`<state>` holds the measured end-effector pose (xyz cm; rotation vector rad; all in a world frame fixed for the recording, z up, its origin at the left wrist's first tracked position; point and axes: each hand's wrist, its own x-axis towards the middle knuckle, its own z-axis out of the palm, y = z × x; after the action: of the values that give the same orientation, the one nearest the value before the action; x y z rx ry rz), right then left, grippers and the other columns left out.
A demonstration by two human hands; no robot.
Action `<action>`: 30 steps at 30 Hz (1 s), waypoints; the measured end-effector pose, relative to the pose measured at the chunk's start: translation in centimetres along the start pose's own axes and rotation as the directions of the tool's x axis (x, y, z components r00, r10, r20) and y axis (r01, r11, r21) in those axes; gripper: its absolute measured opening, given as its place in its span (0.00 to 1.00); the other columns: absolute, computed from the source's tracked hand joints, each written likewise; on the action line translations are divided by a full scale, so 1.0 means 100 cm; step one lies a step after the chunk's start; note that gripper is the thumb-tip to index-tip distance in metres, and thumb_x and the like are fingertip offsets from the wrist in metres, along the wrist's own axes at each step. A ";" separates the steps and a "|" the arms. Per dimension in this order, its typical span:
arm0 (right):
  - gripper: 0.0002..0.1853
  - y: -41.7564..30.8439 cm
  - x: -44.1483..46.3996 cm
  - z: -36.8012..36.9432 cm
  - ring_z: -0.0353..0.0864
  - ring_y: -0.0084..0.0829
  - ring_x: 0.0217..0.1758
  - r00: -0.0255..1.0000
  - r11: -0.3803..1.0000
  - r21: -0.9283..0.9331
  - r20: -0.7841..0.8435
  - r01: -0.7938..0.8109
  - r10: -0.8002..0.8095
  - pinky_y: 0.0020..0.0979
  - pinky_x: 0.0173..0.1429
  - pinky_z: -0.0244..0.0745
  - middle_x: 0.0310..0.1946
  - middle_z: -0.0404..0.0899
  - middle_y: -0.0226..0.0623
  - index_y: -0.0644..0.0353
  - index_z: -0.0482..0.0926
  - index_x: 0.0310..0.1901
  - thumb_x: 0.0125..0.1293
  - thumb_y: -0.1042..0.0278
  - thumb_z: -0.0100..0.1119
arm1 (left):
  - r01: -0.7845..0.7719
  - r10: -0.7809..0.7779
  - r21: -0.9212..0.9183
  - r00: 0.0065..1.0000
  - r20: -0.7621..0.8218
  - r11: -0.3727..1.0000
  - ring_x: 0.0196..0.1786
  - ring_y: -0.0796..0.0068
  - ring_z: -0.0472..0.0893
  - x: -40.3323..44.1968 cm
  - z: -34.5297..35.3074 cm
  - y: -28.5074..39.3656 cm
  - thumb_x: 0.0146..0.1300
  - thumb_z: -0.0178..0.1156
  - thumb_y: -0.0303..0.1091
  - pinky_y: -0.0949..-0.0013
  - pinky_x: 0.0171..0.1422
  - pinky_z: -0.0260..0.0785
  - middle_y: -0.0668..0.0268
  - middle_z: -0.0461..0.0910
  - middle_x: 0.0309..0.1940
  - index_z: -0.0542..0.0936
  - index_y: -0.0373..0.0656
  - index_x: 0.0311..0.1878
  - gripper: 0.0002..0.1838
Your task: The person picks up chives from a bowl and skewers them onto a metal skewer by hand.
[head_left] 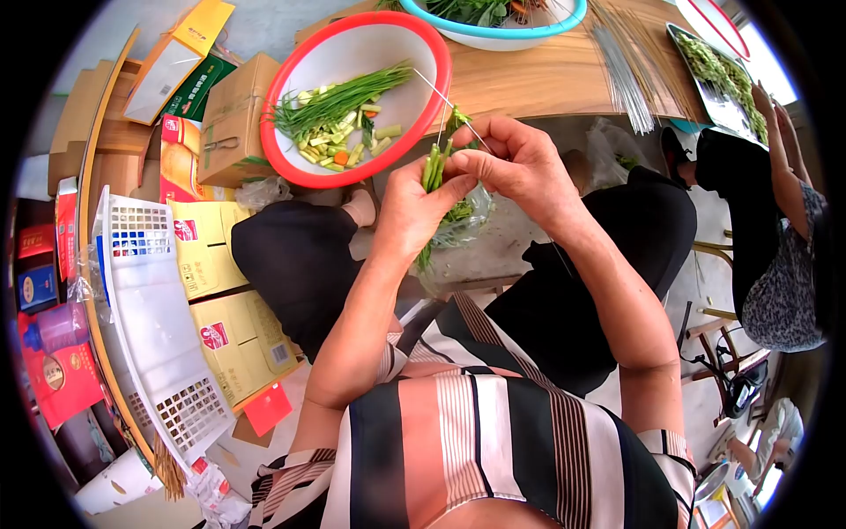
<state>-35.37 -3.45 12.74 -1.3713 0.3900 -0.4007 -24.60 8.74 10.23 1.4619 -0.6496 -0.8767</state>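
Note:
My left hand (412,210) is closed around a small bunch of green stems (433,169), whose leafy ends hang below the fist. Close beside it, my right hand (520,167) pinches a thin metal skewer (432,86) that slants up to the left over the basin. A bit of green (457,117) sits on the skewer just above my fingers. The red-rimmed basin (442,55) beyond my hands holds long thin green chives (352,95), cut pale-green pieces (328,130) and a few orange slices (341,158). My fingertips partly hide where stems and skewer meet.
On the wooden table (529,84) stand a blue-rimmed basin (493,33) of greens, loose metal skewers (621,79) and a tray (718,106) of green skewers. Cartons (247,339) and a white plastic basket (145,304) are at left. Another person (784,291) sits at right.

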 end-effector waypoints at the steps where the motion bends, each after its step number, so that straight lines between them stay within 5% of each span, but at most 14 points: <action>1: 0.08 0.001 0.000 -0.001 0.73 0.13 0.26 1.000 1.000 -0.001 -0.003 -0.002 0.002 0.20 0.30 0.68 0.23 0.78 0.27 0.65 0.79 0.40 0.65 0.69 0.62 | 0.002 -0.002 -0.002 1.000 0.003 1.000 0.34 0.86 0.75 0.000 0.003 -0.002 0.60 0.67 0.30 0.77 0.40 0.68 0.74 0.80 0.30 0.82 0.38 0.37 0.06; 7: 0.06 0.006 0.001 -0.007 0.72 0.13 0.26 1.000 0.999 0.036 -0.011 -0.020 0.021 0.19 0.30 0.67 0.26 0.81 0.28 0.64 0.78 0.38 0.66 0.70 0.60 | 0.115 -0.109 -0.065 0.990 0.091 0.991 0.33 0.86 0.75 -0.005 -0.004 0.006 0.64 0.65 0.34 0.79 0.37 0.68 0.71 0.80 0.30 0.81 0.37 0.39 0.09; 9: 0.05 0.006 0.001 -0.009 0.67 0.12 0.23 1.000 1.000 0.018 -0.003 -0.014 0.014 0.18 0.28 0.63 0.24 0.78 0.24 0.62 0.78 0.36 0.67 0.70 0.59 | 0.121 -0.088 -0.293 0.989 0.121 0.948 0.32 0.84 0.76 -0.005 -0.008 0.006 0.69 0.59 0.40 0.80 0.35 0.68 0.69 0.80 0.29 0.80 0.37 0.40 0.14; 13: 0.05 0.006 0.000 -0.008 0.63 0.11 0.22 0.999 0.999 0.010 -0.028 -0.030 0.031 0.18 0.26 0.59 0.21 0.73 0.21 0.61 0.77 0.35 0.67 0.69 0.59 | 0.003 0.000 -0.163 1.000 0.018 0.987 0.33 0.81 0.78 -0.003 -0.016 0.000 0.72 0.53 0.45 0.78 0.35 0.69 0.67 0.80 0.29 0.81 0.36 0.40 0.19; 17: 0.06 0.006 0.000 -0.009 0.63 0.11 0.22 0.999 1.000 0.000 -0.039 -0.024 0.024 0.18 0.26 0.59 0.19 0.69 0.19 0.61 0.77 0.35 0.66 0.69 0.60 | -0.141 0.186 0.213 0.960 -0.210 0.967 0.34 0.82 0.78 -0.003 -0.023 0.004 0.71 0.55 0.39 0.76 0.39 0.71 0.67 0.81 0.30 0.82 0.36 0.39 0.15; 22: 0.06 0.007 0.000 -0.004 0.64 0.11 0.22 0.999 0.999 -0.020 -0.026 -0.041 0.040 0.18 0.25 0.58 0.19 0.69 0.19 0.61 0.77 0.34 0.66 0.69 0.60 | -0.065 0.059 -0.074 0.995 -0.080 0.995 0.32 0.82 0.79 -0.006 -0.008 0.013 0.59 0.67 0.25 0.79 0.39 0.71 0.68 0.82 0.30 0.82 0.35 0.40 0.06; 26: 0.07 0.008 -0.001 -0.005 0.64 0.13 0.21 1.000 0.999 -0.045 -0.022 -0.022 0.021 0.21 0.25 0.59 0.18 0.71 0.23 0.62 0.77 0.36 0.69 0.67 0.56 | -0.027 0.021 -0.199 0.999 -0.034 0.980 0.31 0.81 0.79 -0.005 -0.008 0.014 0.59 0.66 0.24 0.78 0.36 0.72 0.66 0.82 0.30 0.82 0.34 0.40 0.07; 30: 0.11 0.002 -0.005 -0.011 0.66 0.16 0.19 0.998 0.987 -0.150 0.032 -0.054 0.060 0.23 0.26 0.61 0.15 0.71 0.27 0.63 0.78 0.39 0.72 0.65 0.49 | 0.016 -0.039 -0.235 0.995 -0.094 0.972 0.30 0.81 0.80 0.001 -0.026 0.014 0.61 0.65 0.29 0.82 0.26 0.62 0.65 0.83 0.32 0.80 0.35 0.43 0.10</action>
<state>-36.30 -4.09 12.39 -1.5075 0.4351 -0.3038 -22.28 10.00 11.48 1.2946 -0.4383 -0.8662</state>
